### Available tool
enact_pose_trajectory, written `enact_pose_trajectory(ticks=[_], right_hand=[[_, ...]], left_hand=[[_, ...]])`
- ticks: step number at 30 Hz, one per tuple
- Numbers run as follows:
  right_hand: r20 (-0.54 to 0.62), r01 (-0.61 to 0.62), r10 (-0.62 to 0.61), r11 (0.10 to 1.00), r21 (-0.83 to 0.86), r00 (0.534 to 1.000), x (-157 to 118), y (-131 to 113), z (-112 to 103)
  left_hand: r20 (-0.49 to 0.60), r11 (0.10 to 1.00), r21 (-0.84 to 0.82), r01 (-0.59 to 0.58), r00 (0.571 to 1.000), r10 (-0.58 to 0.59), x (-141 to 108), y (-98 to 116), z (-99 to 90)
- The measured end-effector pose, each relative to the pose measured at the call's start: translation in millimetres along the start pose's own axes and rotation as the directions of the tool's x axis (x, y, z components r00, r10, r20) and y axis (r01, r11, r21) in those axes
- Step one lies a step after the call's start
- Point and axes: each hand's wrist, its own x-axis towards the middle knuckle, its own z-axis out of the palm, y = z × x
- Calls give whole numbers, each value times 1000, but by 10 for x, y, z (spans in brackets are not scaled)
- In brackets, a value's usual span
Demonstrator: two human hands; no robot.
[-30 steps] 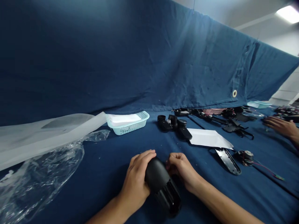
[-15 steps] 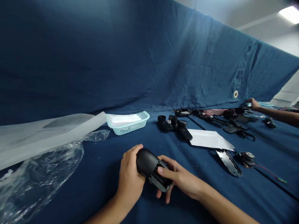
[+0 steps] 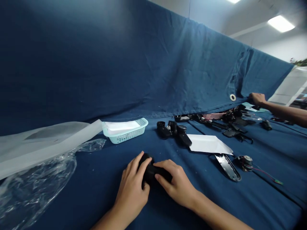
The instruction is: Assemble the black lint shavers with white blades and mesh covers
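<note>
In the lower middle of the frame, the left hand and the right hand held a black device between them, low over the blue cloth. The left fingers were slightly spread and curved over its rounded end; the right thumb and fingers were partly closed about its narrower part. The fingers hid much of it, so whether it touched the cloth was hard to tell. Left of centre stood a light-blue basket with white paper in it, and clear plastic film lay at lower left. Right of centre were several black parts, a white sheet and an open black shell. At the right edge, a co-worker's hand gripped the hanging blue curtain.
</note>
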Motion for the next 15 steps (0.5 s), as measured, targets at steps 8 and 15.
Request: enact_pose_trajectory(ticks=[8, 15], right_hand=[[-4, -206, 207, 973, 108, 978, 54, -66, -38], [-100, -180, 199, 969, 169, 975, 82, -2, -17]], left_hand=[[-219, 993, 0, -121, 969, 118, -31, 47, -80], [-319, 991, 12, -136, 938, 133, -12, 66, -104]])
